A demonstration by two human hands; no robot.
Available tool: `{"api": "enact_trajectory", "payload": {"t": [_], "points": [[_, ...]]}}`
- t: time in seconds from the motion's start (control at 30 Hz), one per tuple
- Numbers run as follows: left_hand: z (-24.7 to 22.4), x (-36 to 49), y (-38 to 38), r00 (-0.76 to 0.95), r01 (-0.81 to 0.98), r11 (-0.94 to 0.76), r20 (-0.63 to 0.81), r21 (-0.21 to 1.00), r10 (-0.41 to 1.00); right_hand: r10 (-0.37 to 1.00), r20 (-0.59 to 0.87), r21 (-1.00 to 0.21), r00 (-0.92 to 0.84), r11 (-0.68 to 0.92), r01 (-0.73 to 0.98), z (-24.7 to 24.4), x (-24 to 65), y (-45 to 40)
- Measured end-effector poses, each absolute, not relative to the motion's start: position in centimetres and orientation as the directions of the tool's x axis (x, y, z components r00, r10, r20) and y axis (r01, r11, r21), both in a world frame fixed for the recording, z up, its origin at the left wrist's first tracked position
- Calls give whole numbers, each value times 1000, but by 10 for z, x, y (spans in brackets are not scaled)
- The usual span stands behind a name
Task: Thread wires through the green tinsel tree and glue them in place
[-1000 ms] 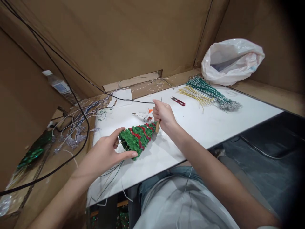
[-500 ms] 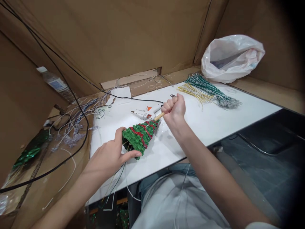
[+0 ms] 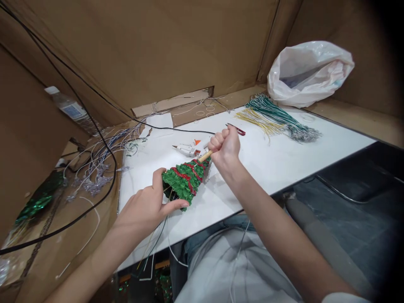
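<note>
My left hand [image 3: 145,202] grips a small green Christmas tree [image 3: 184,181] by its wide, hollow base, thumb below and fingers on the upper side. Red garland winds round the tree, which lies on its side with its tip to the upper right. Green, white and yellow wires [image 3: 164,227] trail from the base past the table edge. My right hand [image 3: 225,145] is closed in a fist round a wooden-handled tool [image 3: 205,156], whose lower end meets the tree's upper side; its tip is hidden. Behind the fist lie red-handled snips [image 3: 240,131], partly covered.
A white glue gun [image 3: 187,150] lies on the white board [image 3: 259,176] beyond the tree. Green and yellow wire bundles [image 3: 277,120] and a white plastic bag [image 3: 309,75] are at the back right. A black cable [image 3: 115,162], tangled wires and a bottle [image 3: 74,110] stand left.
My right hand has moved left and slightly down, bringing the tool onto the tree's side. More of the red snips shows behind it. My left hand keeps its hold.
</note>
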State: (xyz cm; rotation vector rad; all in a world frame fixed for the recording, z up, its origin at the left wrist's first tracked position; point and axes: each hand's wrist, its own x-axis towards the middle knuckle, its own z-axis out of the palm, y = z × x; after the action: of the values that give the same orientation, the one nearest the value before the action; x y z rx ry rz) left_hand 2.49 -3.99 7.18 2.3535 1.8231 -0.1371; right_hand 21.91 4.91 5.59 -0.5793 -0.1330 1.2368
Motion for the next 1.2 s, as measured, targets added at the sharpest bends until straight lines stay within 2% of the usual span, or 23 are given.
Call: {"api": "enact_trajectory", "payload": {"t": [0.1,0.2,0.4,0.53,0.67,0.83,0.93,1.1,1.2], "points": [[73,26,-40,252,968,-244,-178,66,951,901,-227,-457,369,236,-858,56,220,50],[74,27,-40,249,968,-241,-184,63,951,920,-250,-447,303,168,-879,58,217,51],[76,29,-41,237,972,-234,-203,37,950,900,-253,-505,354,189,-842,61,217,54],[76,29,-41,223,974,-223,-213,22,951,923,-258,-509,286,122,-852,60,216,57],[76,29,-41,218,975,-221,-220,11,951,907,-251,-508,337,173,-844,60,219,59],[75,29,-41,208,977,-212,-224,9,952,924,-253,-477,288,139,-868,59,221,60],[74,30,-40,217,975,-220,-217,9,952,914,-249,-450,320,183,-874,59,220,61],[75,31,-40,201,978,-207,-241,-3,950,934,-249,-477,256,111,-872,60,214,61],[75,31,-40,204,977,-212,-235,-10,950,925,-227,-485,305,164,-859,61,217,61]]}}
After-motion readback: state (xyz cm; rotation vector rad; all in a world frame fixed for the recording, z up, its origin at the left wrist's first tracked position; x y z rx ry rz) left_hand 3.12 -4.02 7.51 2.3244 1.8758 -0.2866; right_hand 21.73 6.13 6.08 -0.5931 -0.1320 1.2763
